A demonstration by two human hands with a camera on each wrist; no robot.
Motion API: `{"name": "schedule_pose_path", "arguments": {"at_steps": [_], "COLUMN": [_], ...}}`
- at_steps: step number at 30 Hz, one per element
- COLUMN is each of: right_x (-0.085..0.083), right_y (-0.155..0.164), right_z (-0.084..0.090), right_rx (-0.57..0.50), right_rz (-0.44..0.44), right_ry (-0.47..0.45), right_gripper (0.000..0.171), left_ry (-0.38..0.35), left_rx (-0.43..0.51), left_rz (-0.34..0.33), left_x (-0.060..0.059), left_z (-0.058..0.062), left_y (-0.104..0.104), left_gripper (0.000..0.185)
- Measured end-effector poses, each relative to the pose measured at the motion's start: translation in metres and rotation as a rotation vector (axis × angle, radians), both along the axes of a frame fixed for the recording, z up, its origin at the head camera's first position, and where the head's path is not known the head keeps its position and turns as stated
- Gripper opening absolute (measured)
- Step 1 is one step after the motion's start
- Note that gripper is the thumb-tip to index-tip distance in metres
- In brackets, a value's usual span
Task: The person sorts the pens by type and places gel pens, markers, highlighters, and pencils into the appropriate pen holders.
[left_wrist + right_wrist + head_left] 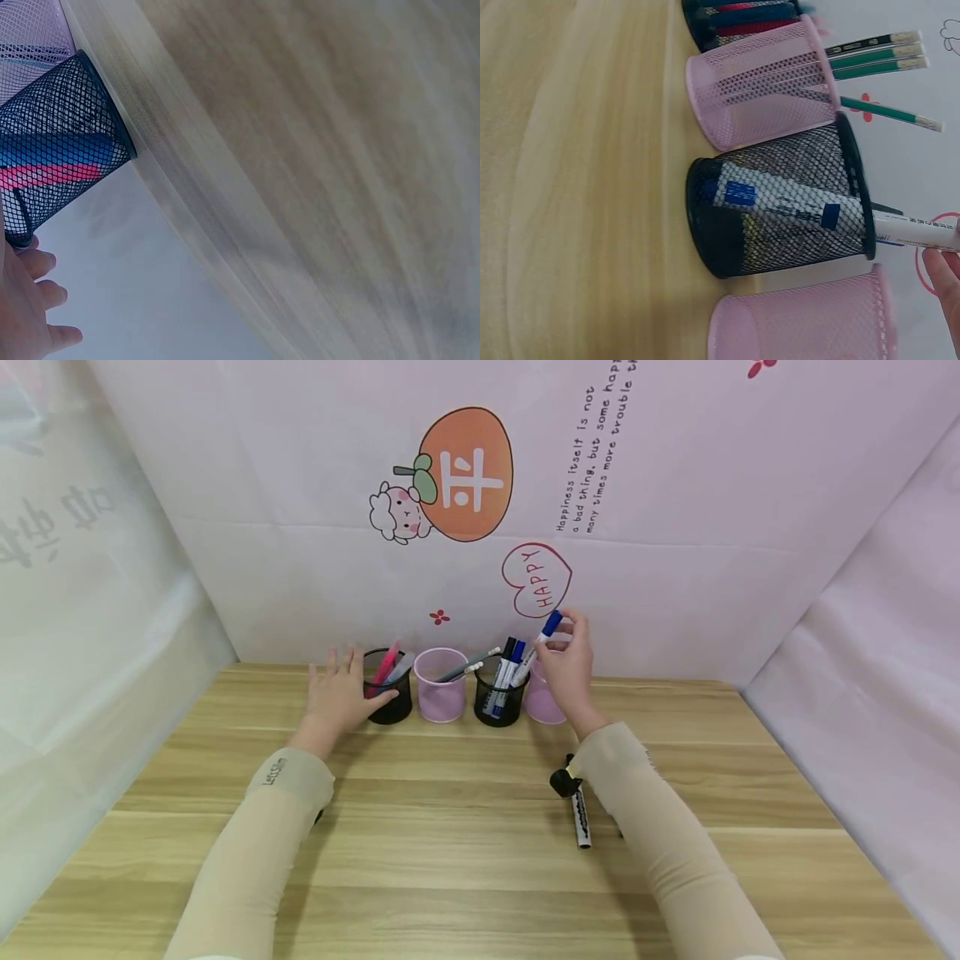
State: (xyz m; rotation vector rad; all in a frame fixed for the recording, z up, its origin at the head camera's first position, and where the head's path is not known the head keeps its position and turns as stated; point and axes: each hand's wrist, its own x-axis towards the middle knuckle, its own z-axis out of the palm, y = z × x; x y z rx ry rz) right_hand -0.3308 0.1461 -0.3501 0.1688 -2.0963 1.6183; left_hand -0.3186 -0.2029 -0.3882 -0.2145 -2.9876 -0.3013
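My right hand (pixel 568 664) pinches a whiteboard marker (pixel 552 624) near its blue cap. The marker leans, its lower part inside a black mesh pen holder (pixel 780 259). Two other markers, one black-capped (pixel 509 648) and one blue-capped (pixel 518 651), stand in that holder. My left hand (pixel 333 693) is at the far-left black mesh holder (pixel 392 710), fingers extended along its left side and thumb across its front. That holder contains a pink highlighter (pixel 387 662) and other pens. In the left wrist view, only part of the left hand (pixel 26 300) shows.
Between the black holders stands a pink mesh holder (pixel 441 702) with several pencils (pixel 885 64). Another pink holder (pixel 545 706) is at the row's right end, partly behind my right hand. A black-and-white marker (pixel 581 822) lies on the wooden table (pixel 435 827). A printed cloth (pixel 300 568) hangs behind.
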Motion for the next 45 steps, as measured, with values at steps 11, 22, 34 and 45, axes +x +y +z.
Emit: {"name": "schedule_pose_path", "arguments": {"at_steps": [11, 22, 34, 45], "right_x": [0.002, 0.003, 0.013, 0.025], "right_y": [-0.006, 0.001, 0.017, 0.028], "right_z": [-0.01, -0.007, 0.001, 0.005], "right_rx": [0.188, 0.3, 0.367, 0.408], "right_rz": [0.021, 0.039, 0.158, 0.18], "right_ry": [-0.009, -0.074, -0.109, -0.107], "right_gripper": [0.054, 0.029, 0.03, 0.03], "left_ry": [0.0, 0.001, -0.012, -0.022], "left_rx": [0.009, -0.004, -0.008, -0.022], "left_rz": [-0.003, 0.002, 0.008, 0.006], "left_x": [0.0, -0.002, 0.0, 0.002], "left_z": [0.0, 0.002, 0.001, 0.003], "left_y": [0.003, 0.002, 0.003, 0.003], "left_gripper": [0.106, 0.112, 0.111, 0.107]}}
